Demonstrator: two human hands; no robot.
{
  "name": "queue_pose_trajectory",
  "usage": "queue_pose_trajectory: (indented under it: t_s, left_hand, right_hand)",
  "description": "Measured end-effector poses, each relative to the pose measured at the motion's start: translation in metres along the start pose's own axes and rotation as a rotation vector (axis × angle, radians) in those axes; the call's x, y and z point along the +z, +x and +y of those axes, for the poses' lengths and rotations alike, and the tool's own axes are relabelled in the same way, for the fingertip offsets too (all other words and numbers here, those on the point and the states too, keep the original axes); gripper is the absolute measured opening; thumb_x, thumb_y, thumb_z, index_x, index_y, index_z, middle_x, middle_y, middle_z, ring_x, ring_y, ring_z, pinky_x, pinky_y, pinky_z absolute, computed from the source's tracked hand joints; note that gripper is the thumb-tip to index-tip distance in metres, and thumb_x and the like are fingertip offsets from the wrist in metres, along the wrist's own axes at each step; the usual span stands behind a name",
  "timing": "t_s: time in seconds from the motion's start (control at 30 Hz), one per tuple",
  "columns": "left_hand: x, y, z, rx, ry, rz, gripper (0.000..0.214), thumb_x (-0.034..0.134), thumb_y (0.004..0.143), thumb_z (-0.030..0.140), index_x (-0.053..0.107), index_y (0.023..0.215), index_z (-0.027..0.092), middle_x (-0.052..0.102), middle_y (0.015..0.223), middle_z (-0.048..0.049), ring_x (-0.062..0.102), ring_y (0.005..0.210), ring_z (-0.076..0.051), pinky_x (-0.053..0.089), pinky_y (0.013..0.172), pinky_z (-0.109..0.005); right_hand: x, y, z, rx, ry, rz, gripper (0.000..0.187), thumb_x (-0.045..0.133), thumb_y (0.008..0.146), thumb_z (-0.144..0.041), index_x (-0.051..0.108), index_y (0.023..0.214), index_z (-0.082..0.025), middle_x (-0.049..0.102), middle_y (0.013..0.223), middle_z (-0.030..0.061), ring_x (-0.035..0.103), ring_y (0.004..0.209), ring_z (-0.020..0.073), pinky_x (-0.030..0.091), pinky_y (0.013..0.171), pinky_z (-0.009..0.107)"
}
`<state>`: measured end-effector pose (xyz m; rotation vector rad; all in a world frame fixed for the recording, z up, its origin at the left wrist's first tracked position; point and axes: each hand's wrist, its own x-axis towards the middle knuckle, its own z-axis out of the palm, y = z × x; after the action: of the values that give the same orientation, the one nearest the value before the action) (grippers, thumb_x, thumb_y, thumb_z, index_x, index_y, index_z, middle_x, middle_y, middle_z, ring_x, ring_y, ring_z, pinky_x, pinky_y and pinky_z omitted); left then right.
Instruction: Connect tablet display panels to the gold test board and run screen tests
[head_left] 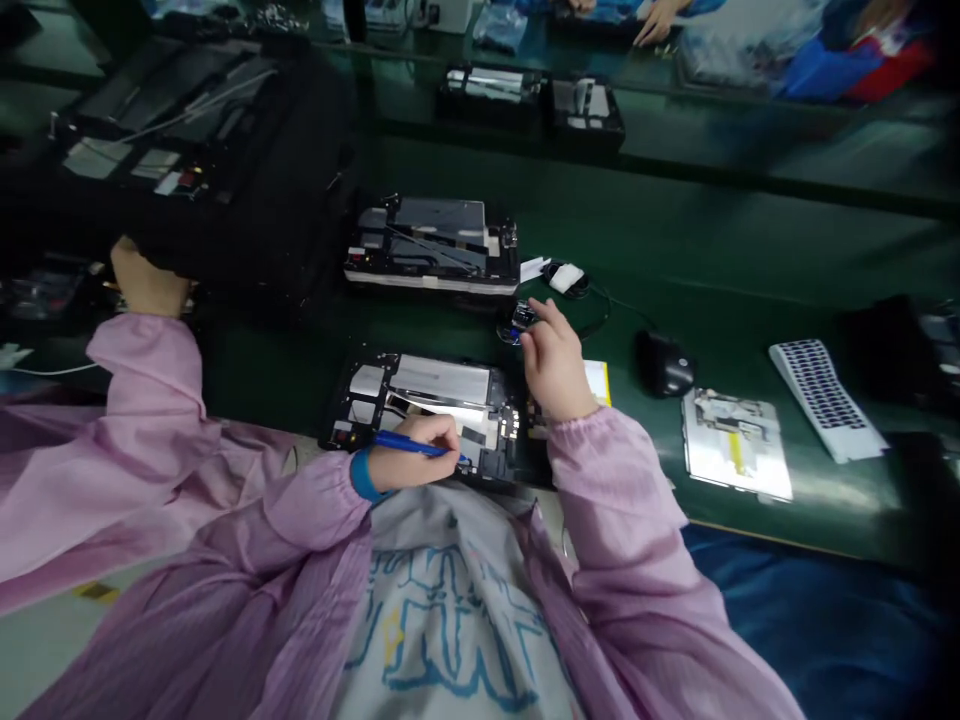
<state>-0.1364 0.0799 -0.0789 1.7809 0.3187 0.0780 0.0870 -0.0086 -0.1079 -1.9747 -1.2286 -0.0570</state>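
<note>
My left hand (416, 452), with a blue band at the wrist, is closed around a slim blue pen-shaped tool (405, 443). Its tip points down at the lower right part of an opened tablet-like device (442, 378), which shows silver panels and a dark frame. My right hand (556, 365) is raised off the device's right side. Its thumb and forefinger are apart, close to a small round holder (517, 322) with dark and blue bits in it. Whether a fingertip touches the holder I cannot tell.
Behind the device lies a stack of similar opened units (435, 240). A tall dark stack (180, 130) stands left, with a co-worker's hand (150, 280) beside it. Rightward are a black mouse (664, 364), a silver plate with parts (735, 445) and a white keyboard-like strip (825, 400).
</note>
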Motion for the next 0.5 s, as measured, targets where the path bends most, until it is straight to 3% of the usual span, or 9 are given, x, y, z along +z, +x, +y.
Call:
queue_pose_trajectory:
  t_s: [0.2,0.33,0.5]
  left_hand:
    - [0.009,0.004,0.007,0.027,0.153,-0.039,0.006,0.058,0.073,0.016,0.055,0.068,0.016,0.06,0.067,-0.0004,0.055,0.061,-0.011,0.041,0.057,-0.022]
    - [0.017,0.014,0.014,0.018,0.199,-0.064,0.007,0.057,0.071,0.012,0.054,0.066,0.016,0.058,0.063,0.001,0.053,0.059,-0.011,0.039,0.058,-0.022]
    - [0.021,0.021,0.014,0.001,0.246,-0.068,0.01,0.055,0.069,0.008,0.052,0.062,0.016,0.057,0.061,0.0011,0.051,0.057,-0.01,0.038,0.056,-0.022]
  right_hand:
    - [0.024,0.009,0.017,0.044,-0.023,-0.056,0.02,0.037,0.093,-0.028,0.053,0.084,-0.019,0.047,0.142,0.0143,0.037,0.137,0.0294,0.03,0.109,0.059]
    - [0.022,0.007,0.021,0.095,0.021,-0.039,0.02,0.038,0.092,-0.028,0.052,0.081,-0.02,0.051,0.14,0.012,0.042,0.134,0.0302,0.026,0.108,0.063]
    - [0.008,0.002,0.011,-0.005,0.088,0.075,0.025,0.038,0.094,-0.034,0.054,0.081,-0.02,0.05,0.139,0.0136,0.029,0.142,0.0293,0.025,0.112,0.058]
